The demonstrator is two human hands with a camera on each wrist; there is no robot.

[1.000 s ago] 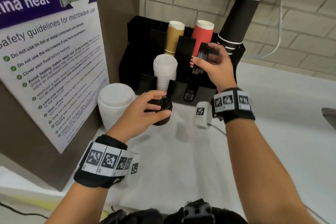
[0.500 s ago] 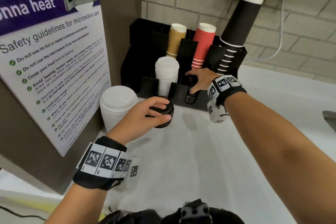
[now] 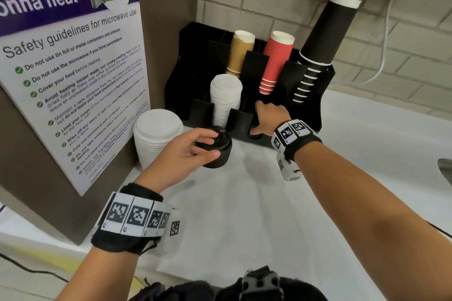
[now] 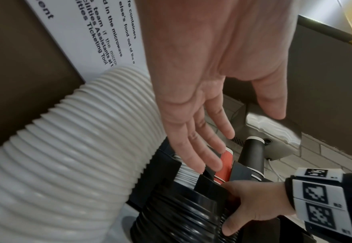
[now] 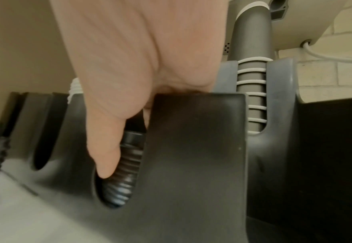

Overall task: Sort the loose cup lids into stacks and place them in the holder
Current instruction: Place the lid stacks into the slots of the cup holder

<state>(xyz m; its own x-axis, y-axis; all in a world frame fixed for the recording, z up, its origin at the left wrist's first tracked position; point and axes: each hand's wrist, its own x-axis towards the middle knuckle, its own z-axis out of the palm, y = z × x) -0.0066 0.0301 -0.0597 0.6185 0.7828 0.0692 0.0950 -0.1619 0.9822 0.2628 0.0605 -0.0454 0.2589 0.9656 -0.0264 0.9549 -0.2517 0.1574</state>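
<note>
A short stack of black lids (image 3: 220, 159) (image 4: 170, 213) stands on the white counter (image 3: 244, 215). My left hand (image 3: 186, 151) (image 4: 202, 115) lies over its top with the fingers stretched out and loose. My right hand (image 3: 266, 117) (image 5: 118, 65) reaches down into a front slot of the black holder (image 3: 186, 76) (image 5: 191, 148). There it holds more black lids (image 3: 254, 133) (image 5: 125, 172), with the thumb (image 5: 106, 148) laid along them. Its other fingers are hidden behind the slot wall. White lids (image 3: 226, 98) fill the slot to the left.
A tall stack of larger white lids (image 3: 156, 139) (image 4: 66, 148) stands on the counter against the poster panel (image 3: 73, 80). Brown (image 3: 239, 51), red (image 3: 276, 63) and black cups (image 3: 318, 51) fill the holder's back row. A brick wall is behind it.
My right hand carried black lids from beside the red cups down into the holder's front slot and has sunk deeper in. The left hand stayed on its stack.
</note>
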